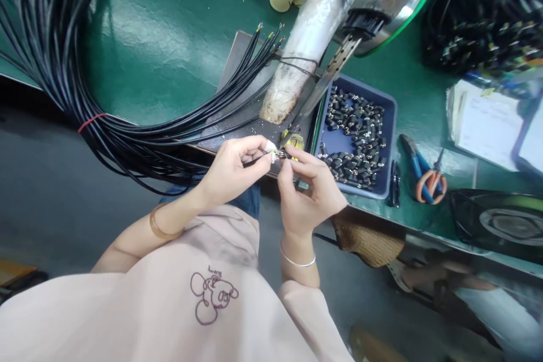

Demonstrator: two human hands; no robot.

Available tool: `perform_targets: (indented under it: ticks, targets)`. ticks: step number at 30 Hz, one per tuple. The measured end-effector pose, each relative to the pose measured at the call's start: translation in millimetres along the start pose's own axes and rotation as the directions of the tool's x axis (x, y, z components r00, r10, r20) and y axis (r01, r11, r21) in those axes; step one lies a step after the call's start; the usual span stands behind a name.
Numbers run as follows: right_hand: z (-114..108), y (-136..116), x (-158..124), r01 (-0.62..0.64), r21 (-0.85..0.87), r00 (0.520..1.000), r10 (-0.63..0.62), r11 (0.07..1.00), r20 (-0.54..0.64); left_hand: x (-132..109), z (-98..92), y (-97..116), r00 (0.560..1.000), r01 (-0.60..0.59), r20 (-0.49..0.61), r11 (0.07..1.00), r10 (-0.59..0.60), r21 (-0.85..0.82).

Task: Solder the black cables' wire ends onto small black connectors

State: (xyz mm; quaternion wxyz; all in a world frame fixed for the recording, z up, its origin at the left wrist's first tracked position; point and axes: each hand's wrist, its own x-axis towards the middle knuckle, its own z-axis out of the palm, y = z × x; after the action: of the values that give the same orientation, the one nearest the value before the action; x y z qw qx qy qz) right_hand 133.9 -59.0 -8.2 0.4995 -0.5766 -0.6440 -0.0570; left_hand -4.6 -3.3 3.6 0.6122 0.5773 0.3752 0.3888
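My left hand (240, 167) pinches the stripped end of a black cable, its thumb and forefinger closed. Facing it, my right hand (307, 184) has its thumb and forefinger closed on a small dark connector, mostly hidden by the fingers. The fingertips of both hands nearly meet below the tip of a metal soldering tool (311, 99). A yellow piece (293, 140) lies just behind them. To the left, a large bundle of black cables (139, 138) curves over the table edge, tied with a red band (92, 122).
A blue-grey tray (393, 124) of small black connectors stands right of my hands. Beyond it lie pliers (418, 167), scissors (432, 181) and papers (487, 121). A foil-wrapped duct (305, 39) hangs over the dark board (229, 76). A person's leg (496, 311) shows at lower right.
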Motion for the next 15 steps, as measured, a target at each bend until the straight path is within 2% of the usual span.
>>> perform_targets:
  ticks: [4,11,15]
  targets:
    - [2.3,-2.9,5.1,-0.069,0.008,0.997,0.068,0.998,0.041,2.6,1.1,-1.6,1.000,-0.008,-0.007,0.999,0.007,-0.040]
    - [5.9,-4.3,9.3,-0.080,0.040,0.997,0.080,0.996,-0.009,5.5,0.7,0.5,0.998,-0.055,-0.003,0.998,0.055,-0.015]
    - [3.9,-5.5,5.1,-0.087,0.048,0.996,0.087,0.995,0.001,5.9,0.0,2.2,0.999,-0.053,0.003,0.999,0.053,-0.002]
